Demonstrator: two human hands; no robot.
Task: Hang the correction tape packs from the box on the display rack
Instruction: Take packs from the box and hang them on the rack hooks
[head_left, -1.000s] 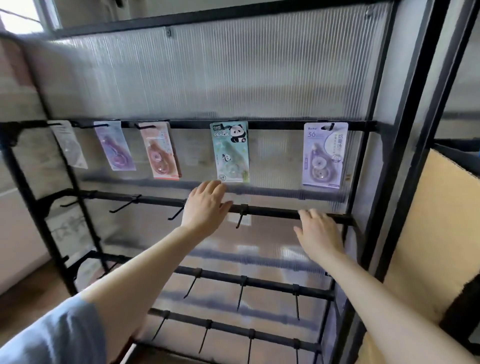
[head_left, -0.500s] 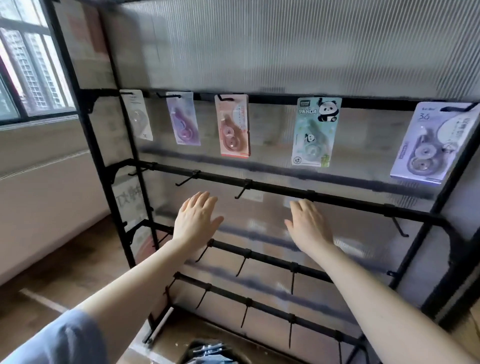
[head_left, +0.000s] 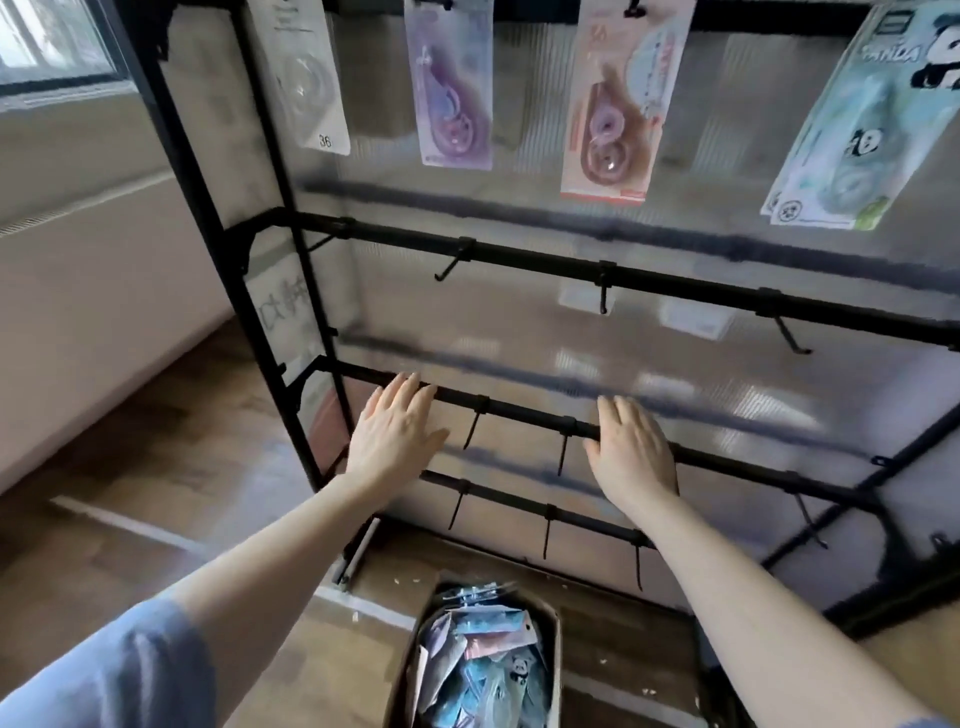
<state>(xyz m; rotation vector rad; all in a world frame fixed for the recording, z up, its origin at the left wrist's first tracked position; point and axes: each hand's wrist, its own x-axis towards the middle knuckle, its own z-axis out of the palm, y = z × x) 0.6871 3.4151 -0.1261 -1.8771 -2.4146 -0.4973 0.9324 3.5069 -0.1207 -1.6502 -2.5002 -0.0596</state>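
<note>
Several correction tape packs hang from the top bar of the black display rack (head_left: 675, 283): a white pack (head_left: 306, 78), a purple pack (head_left: 452, 88), a pink pack (head_left: 618, 104) and a panda pack (head_left: 862, 130). On the floor below stands a cardboard box (head_left: 553, 639) holding several loose packs (head_left: 483, 665). My left hand (head_left: 395, 434) and my right hand (head_left: 628, 452) are held out with straight fingers in front of the third bar, above the box. Neither hand holds anything.
The lower bars carry bare black hooks (head_left: 452, 265). A ribbed translucent panel (head_left: 519, 322) backs the rack. A pale wall (head_left: 104, 249) with a window (head_left: 47, 47) stands to the left, and wooden floor (head_left: 166, 467) spreads below.
My view has dropped and swung left, bringing the box into sight. Both hands have come down from the second bar to the third bar, still holding nothing.
</note>
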